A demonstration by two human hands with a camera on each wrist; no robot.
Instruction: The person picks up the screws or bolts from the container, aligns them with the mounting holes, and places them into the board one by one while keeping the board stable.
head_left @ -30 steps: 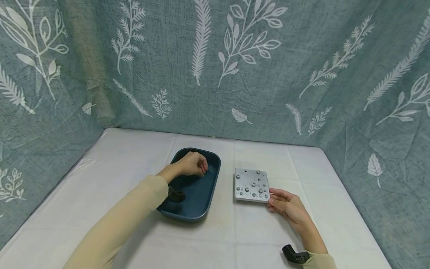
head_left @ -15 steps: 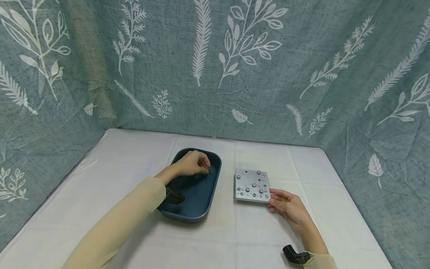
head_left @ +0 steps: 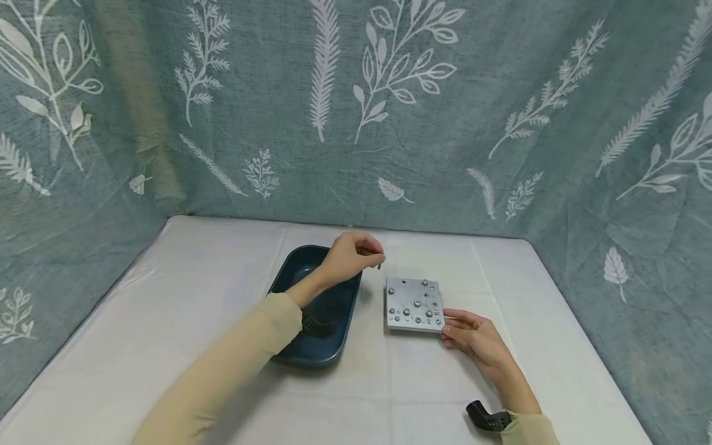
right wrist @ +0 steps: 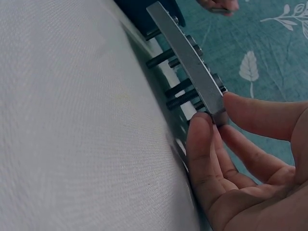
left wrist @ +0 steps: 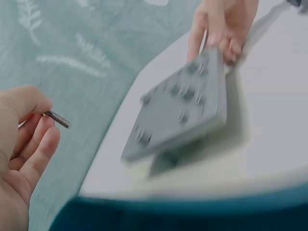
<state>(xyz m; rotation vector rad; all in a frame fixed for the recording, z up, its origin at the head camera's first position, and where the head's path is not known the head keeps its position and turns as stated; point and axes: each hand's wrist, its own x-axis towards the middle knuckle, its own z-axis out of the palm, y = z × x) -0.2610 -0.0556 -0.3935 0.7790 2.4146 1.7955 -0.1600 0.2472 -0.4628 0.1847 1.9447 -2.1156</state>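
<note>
My left hand (head_left: pixel 351 254) is over the right rim of the dark blue tray, pinching a small threaded screw (left wrist: pixel 59 119) between thumb and fingertips. The screw's threaded end sticks out past the fingers in the left wrist view. With thumb and fingers, my right hand (head_left: pixel 483 346) grips the near right corner of a square metal plate (head_left: pixel 413 297). Several screw heads dot the plate's top. Below it, threaded screw shanks (right wrist: pixel 182 99) poke out in the right wrist view, holding the plate above the cloth.
The dark blue tray (head_left: pixel 346 334) stands left of the plate on a white-clothed table (head_left: pixel 434 395). A green curtain (head_left: pixel 278 111) with white leaf prints closes off the back and sides. Each wrist carries a black camera mount (head_left: pixel 487 418).
The left hand has risen out of the tray and moved right toward the plate, the screw now showing at its fingertips. My right hand still grips the plate in the same place.
</note>
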